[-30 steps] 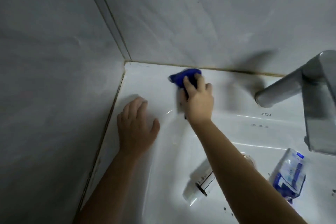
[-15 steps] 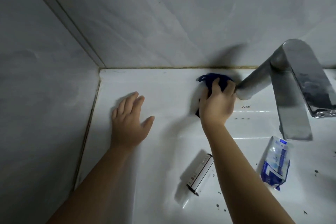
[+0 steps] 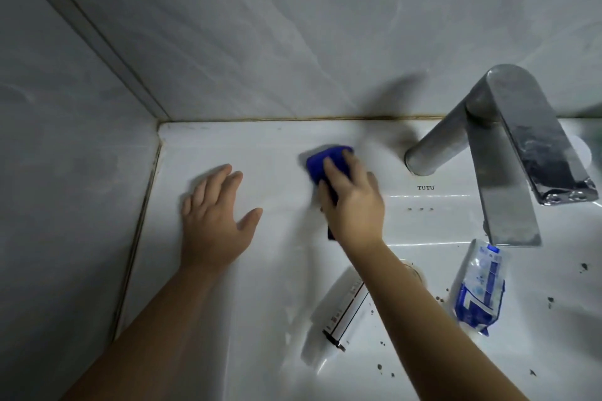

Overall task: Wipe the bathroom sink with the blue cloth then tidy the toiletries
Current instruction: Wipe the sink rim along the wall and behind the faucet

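Entering item one, says the lister: blue cloth (image 3: 329,163), a bunched wad on the back ledge of the sink (image 3: 260,140), between the wall corner and the faucet (image 3: 508,140). Judged soft, light and limp, probably damp. It has no stiffness of its own, so it goes only where a palm drives it.

Checker: Where should it be held?

Lister: From above, over the bulk of the wad, as the person does now. Right hand (image 3: 351,202): fingers close together, curved over the cloth, holding it down to the ledge. A corner pinch would likely let it trail and fold.

Checker: And item two?

Lister: Left hand (image 3: 215,221): flat on the ledge near the corner, fingers spread, holding nothing, apparently a brace.

Checker: What about the toiletries?

Lister: White tube (image 3: 342,312), lying in the basin and partly under the right forearm. Blue-and-white pouch (image 3: 480,286), lying below the spout. Both are judged light, and slick if wet. Dark specks (image 3: 379,367) are scattered over the basin floor.

Checker: Is anything not verifiable?

Lister: The right thumb is hidden, so any pinch underneath cannot be told. Most of the cloth is covered by the hand, and its edge is blurred. The drain (image 3: 415,270) is mostly behind the forearm. Print on both toiletries is too small to read. The sink's right side is cut off.
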`<state>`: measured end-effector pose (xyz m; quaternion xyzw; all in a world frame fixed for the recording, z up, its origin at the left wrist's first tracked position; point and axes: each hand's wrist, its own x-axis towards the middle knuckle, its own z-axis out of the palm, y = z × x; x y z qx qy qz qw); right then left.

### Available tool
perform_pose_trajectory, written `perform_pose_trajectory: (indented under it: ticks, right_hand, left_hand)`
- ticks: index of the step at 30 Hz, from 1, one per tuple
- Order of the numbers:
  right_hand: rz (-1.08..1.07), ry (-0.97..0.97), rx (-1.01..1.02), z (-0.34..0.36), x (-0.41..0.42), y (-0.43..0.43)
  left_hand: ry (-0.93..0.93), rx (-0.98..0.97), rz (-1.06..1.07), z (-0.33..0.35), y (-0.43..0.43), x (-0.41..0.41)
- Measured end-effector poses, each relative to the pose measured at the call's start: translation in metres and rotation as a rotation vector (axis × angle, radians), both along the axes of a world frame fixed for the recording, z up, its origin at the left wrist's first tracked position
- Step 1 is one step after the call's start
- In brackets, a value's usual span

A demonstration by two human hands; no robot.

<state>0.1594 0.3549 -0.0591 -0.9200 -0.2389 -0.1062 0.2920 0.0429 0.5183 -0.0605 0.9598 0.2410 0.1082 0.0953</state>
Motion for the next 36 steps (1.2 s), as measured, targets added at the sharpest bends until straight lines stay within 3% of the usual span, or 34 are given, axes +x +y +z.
perform_pose_trajectory:
  ticks: [2,7,10,15,20,22,24,26,28,32,36]
  right_hand:
    - [0.147,-0.046,-0.033,0.000,-0.001,-0.010]
    - [-0.259,-0.036,0.200,0.010,0.048,-0.004]
    - [-0.366,0.219,0.175,0.017,0.033,0.042]
    - [-0.140,0.061,0.015,0.011,0.042,0.014]
    - [-0.334,0.084,-0.017,0.010,0.044,0.002]
    - [-0.198,0.117,-0.023,0.012,0.027,0.033]
    - [0.161,0.015,-0.091,0.013,0.009,0.054]
    - [0.352,-0.114,-0.164,0.013,0.008,0.054]
    - [0.279,-0.078,-0.128,0.009,0.014,0.036]
    - [-0.101,0.060,-0.008,0.005,0.013,0.015]
    - [-0.089,0.199,-0.091,0.019,0.001,0.085]
  left_hand:
    - [0.002,-0.003,0.004,0.000,0.000,-0.001]
    - [-0.017,0.000,0.009,-0.002,0.001,-0.001]
    - [-0.030,-0.005,0.015,-0.003,0.001,-0.001]
    - [-0.039,-0.022,0.015,-0.002,0.001,0.000]
    - [-0.034,-0.019,0.014,0.000,0.000,-0.001]
    - [-0.027,-0.038,0.017,0.002,-0.001,-0.001]
    - [-0.023,-0.060,0.004,0.006,0.000,-0.003]
    - [-0.037,-0.064,-0.009,0.012,0.002,-0.011]
    - [-0.061,-0.028,0.009,0.020,0.006,-0.028]
    - [-0.033,-0.006,0.024,0.024,0.003,-0.073]
    - [0.011,-0.011,0.109,0.019,-0.015,-0.104]
